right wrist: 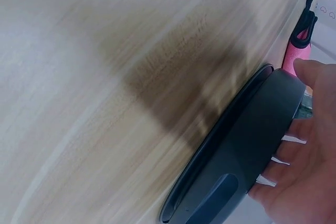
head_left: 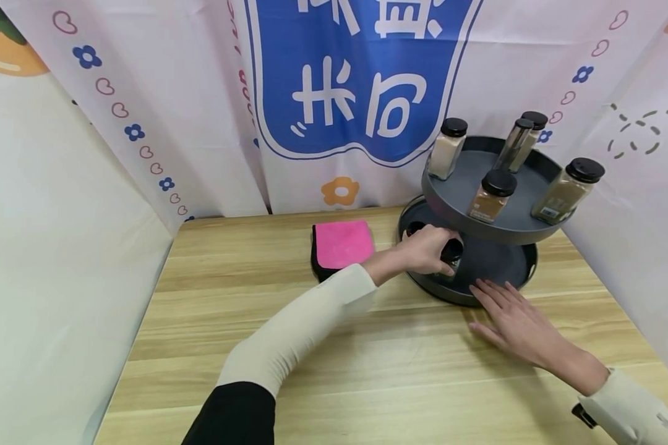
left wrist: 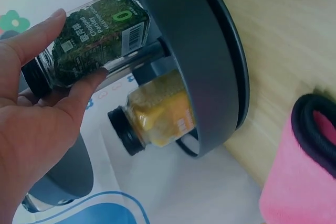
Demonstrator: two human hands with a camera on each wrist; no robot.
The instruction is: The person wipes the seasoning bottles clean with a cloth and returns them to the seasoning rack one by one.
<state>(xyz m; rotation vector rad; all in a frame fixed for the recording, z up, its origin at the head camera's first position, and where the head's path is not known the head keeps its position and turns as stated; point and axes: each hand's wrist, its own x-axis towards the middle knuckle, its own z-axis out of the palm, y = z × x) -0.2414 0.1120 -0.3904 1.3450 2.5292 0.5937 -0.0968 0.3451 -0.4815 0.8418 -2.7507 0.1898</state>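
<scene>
My left hand (head_left: pixel 427 248) grips a glass spice jar of chopped parsley (left wrist: pixel 94 38) with a black lid, over the lower tier (head_left: pixel 492 262) of a dark grey two-tier rack. In the left wrist view, thumb and fingers hold it near the lid end. Beside it on that tier stands a jar with yellow contents (left wrist: pixel 163 111) and a black lid. Fingers fairly straight, my right hand (head_left: pixel 514 324) rests on the lower tier's front rim. The right wrist view shows that hand (right wrist: pixel 304 150) touching the outer wall (right wrist: pixel 252 129).
Several black-lidded spice jars, among them one with brown powder (head_left: pixel 490 201), stand on the upper tier (head_left: pixel 479 154), which overhangs the left hand. Left of the rack lies a folded pink cloth (head_left: pixel 345 243) with black edging. A printed curtain (head_left: pixel 211 123) hangs behind the wooden table (head_left: pixel 228 278).
</scene>
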